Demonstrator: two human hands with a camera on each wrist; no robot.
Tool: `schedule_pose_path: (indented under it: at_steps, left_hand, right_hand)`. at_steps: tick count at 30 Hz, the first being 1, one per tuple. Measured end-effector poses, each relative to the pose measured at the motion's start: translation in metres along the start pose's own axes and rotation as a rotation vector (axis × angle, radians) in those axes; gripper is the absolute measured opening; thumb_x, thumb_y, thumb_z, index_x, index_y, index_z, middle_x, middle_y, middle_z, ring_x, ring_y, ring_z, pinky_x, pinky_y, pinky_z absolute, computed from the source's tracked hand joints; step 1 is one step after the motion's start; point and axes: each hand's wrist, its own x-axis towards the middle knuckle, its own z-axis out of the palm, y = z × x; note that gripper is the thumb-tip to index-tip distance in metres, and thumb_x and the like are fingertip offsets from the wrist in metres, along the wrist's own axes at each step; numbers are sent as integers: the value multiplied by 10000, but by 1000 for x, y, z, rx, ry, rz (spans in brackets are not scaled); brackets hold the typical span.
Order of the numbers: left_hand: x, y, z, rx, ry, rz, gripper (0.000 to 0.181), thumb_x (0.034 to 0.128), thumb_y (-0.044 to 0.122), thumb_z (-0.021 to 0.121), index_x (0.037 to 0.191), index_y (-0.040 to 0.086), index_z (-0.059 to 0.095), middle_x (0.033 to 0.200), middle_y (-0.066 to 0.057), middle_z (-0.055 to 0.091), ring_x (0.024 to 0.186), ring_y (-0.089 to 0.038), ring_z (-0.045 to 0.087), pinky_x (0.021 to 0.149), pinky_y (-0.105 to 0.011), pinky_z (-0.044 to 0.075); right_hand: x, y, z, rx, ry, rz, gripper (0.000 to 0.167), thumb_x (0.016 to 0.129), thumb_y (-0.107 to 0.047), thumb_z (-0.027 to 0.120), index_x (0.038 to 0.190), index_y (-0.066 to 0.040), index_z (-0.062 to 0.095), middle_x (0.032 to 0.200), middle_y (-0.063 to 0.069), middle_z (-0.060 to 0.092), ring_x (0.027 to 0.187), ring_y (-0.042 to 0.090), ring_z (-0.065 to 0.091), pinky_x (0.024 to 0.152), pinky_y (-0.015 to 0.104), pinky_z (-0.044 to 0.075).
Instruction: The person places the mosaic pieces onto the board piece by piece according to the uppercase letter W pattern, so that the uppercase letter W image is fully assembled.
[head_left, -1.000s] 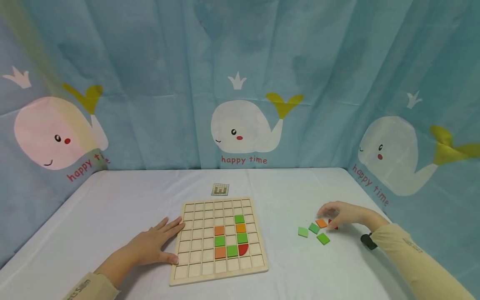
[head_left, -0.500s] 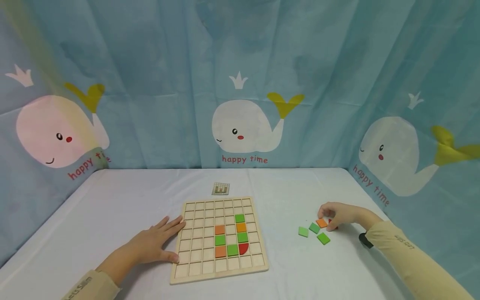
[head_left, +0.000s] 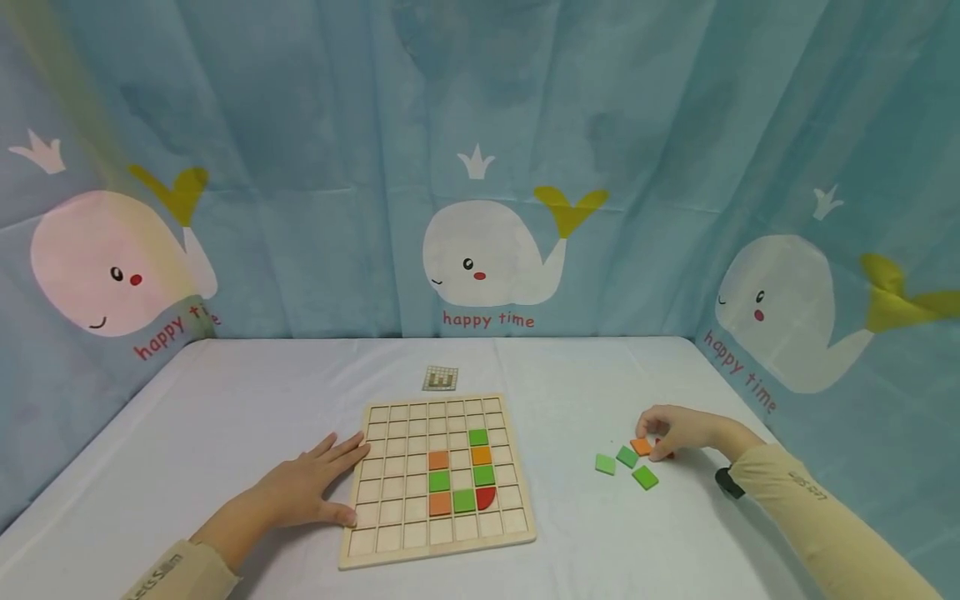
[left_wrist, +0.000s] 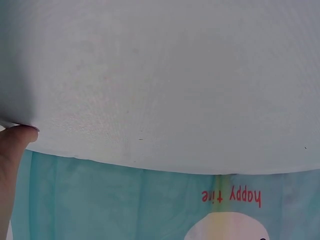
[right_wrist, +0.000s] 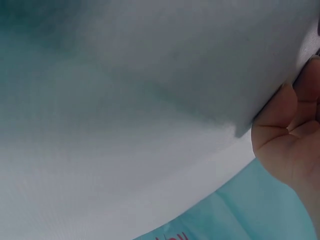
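My left hand [head_left: 311, 486] lies along the left edge of a wooden grid board [head_left: 382, 492], its fingers spread and straight on the rim. In the left wrist view only part of that hand [left_wrist: 12, 150] shows. Several orange, green and red tiles sit in the board's cells, among them a red rounded one [head_left: 486, 498]. On the right, my right hand [head_left: 686, 427] pinches an orange square tile [head_left: 641, 447] between thumb and fingers at the tabletop. A red tile [head_left: 669, 454] lies partly hidden under that hand. The right wrist view shows its curled fingers [right_wrist: 280, 107] but no tile.
Loose green tiles [head_left: 645, 477] lie just left of and in front of the right hand. A small pattern card [head_left: 440, 378] sits behind the board. Beside the right sleeve is a black object [head_left: 729, 483]. A blue whale-print curtain [head_left: 337, 250] surrounds the white table [head_left: 247, 400].
My right thumb and fingers have come in closer around the orange tile, down at its edges. The left hand stays on the board's edge, and the tiles on the board are unchanged.
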Motion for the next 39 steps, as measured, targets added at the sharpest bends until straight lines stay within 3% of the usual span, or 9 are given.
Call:
schedule_pose_path:
  at_steps: [7,12,18,22,26,34,39]
  left_hand:
    - [0,0,0,-1,-4,-5,1033,724,721,640,1501,96,367,1573,-121,272,1386,-505,229,914,-749,322]
    - [0,1,-2,-5,0,9,1028,728,715,642,1496,86,376,1569,-129,280,1388,-502,230,930,-733,329]
    - [0,2,-2,-15,-7,8,1032,730,715,643,1495,77,374,1569,-138,277,1390,-503,224,935,-738,318]
    - [-1,3,-3,-13,-12,-1,1031,730,714,644,1494,76,375,1568,-139,278,1390,-503,225,927,-744,318]
    - [-1,4,-3,-20,-14,-3,1032,731,711,645,1494,72,373,1569,-143,274,1390,-506,220,941,-740,309]
    - [-2,6,-4,-22,-16,-12,1038,724,722,639,1495,79,374,1571,-138,273,1394,-499,218,953,-735,302]
    - [-1,4,-3,-15,-11,-11,1039,722,725,635,1497,84,373,1572,-135,271,1396,-496,217,951,-735,307]
  right_hand:
    - [0,0,0,-3,26,48,231,780,-103,795,928,-94,618,1092,96,555,1002,296,473,798,401,423]
    - [-2,-2,-2,27,45,53,199,783,-80,779,927,-80,642,1012,52,596,938,243,494,791,381,419]
    - [-9,-15,2,61,90,57,198,797,-85,771,932,-51,630,955,37,638,843,204,534,760,361,450]
    - [-15,-27,5,67,131,74,206,813,-112,765,960,-52,634,1016,50,655,892,209,561,829,424,470]
    - [-20,-37,9,92,160,55,218,822,-115,756,994,-48,641,1082,77,661,962,231,584,859,463,485]
    - [-27,-64,17,189,178,9,247,819,-42,753,1024,26,634,977,88,674,880,217,617,776,373,530]
    - [-26,-78,22,211,188,-27,299,828,-95,770,1066,27,633,974,69,672,905,213,612,770,355,522]
